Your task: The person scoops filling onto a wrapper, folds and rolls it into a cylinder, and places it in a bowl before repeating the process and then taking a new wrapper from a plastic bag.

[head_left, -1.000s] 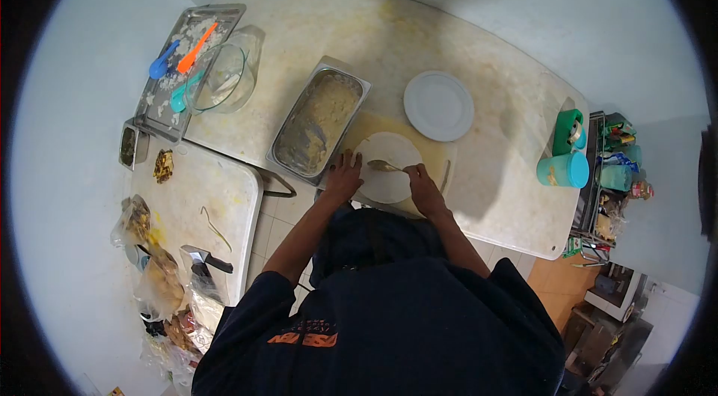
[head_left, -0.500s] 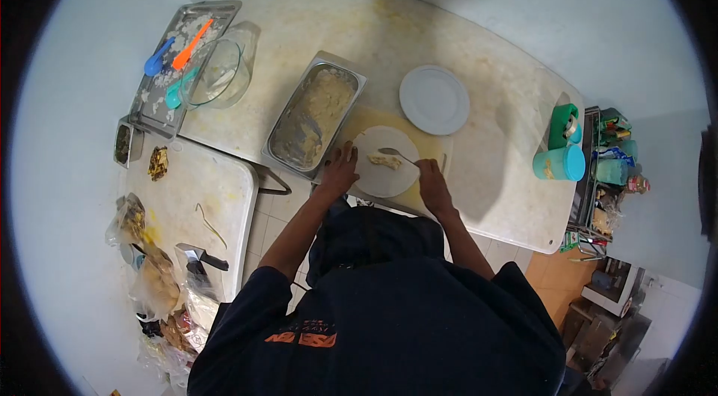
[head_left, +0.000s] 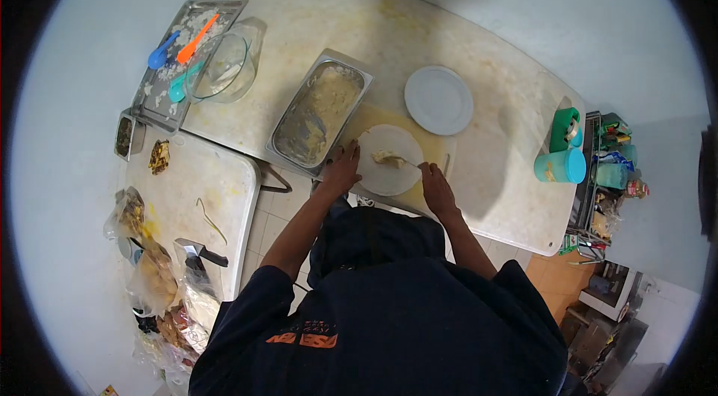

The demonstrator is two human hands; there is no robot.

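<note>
Spoon and round sheet seen from above, twelve o'clock pointing away from my body. My right grip is clamped on the handle end of the spoon, whose long axis runs from the fingers toward about ten o'clock. Its bowl end meets the pale mixture near the middle of the round white sheet, which lies on the yellow board. My left grip, fingers spread, holds nothing that I can see; it rests at the sheet's nine-o'clock edge, just beside the metal pan. The right grip alone has the handle; from it, the pan lies at ten o'clock, the white plate at twelve.
</note>
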